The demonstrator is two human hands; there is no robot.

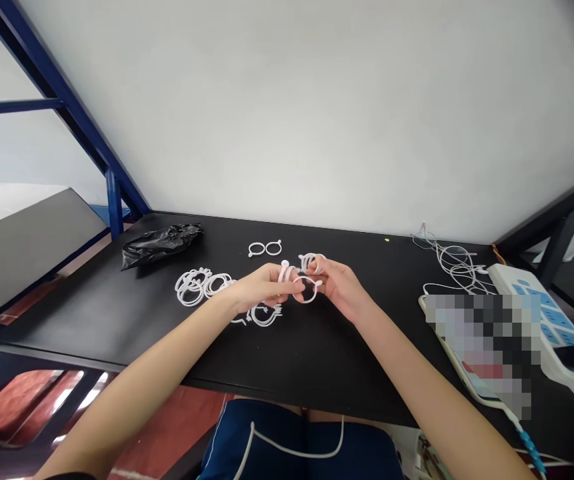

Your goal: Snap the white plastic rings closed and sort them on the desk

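Note:
My left hand [269, 283] is closed on white rings with small knobs, one of them a white ring [307, 289] that hangs between the two hands. Facing it, my right hand [335, 283] has its thumb and fingers pinched on several more white rings [311, 261]. The hands almost meet above the black table. Left of and under my left hand lie several loose white rings [190, 291], some partly hidden by the hand. Beyond the hands, two white rings [265, 249] lie side by side.
A crumpled black plastic bag [161, 245] lies at the far left of the black table [347, 373]. On the right are tangled white cables [459, 267], a phone [481, 353] with its screen blurred out, and a white power strip [547, 313]. Blue metal posts [114, 200] stand at left.

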